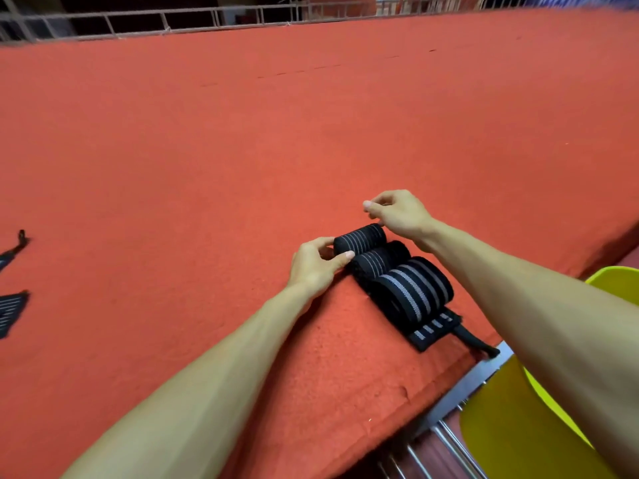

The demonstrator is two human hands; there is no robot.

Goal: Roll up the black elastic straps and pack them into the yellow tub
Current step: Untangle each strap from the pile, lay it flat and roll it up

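Note:
Three rolled black elastic straps with grey stripes lie side by side on the red felt table (242,150) near its right front edge. My left hand (316,266) pinches the left end of the farthest roll (359,238) between thumb and fingers. My right hand (397,214) hovers over that roll's right end, fingers curled, a fingertip touching it. The middle roll (375,262) and the largest roll (411,288) sit closer to me, with a flat strap end (434,331) trailing toward the table edge. The yellow tub (511,426) stands below the table at the lower right.
Two more black straps lie unrolled at the far left edge, one thin (15,248) and one wide (12,312). A metal frame (460,392) runs under the table's front edge beside the tub. A railing (207,19) borders the far side.

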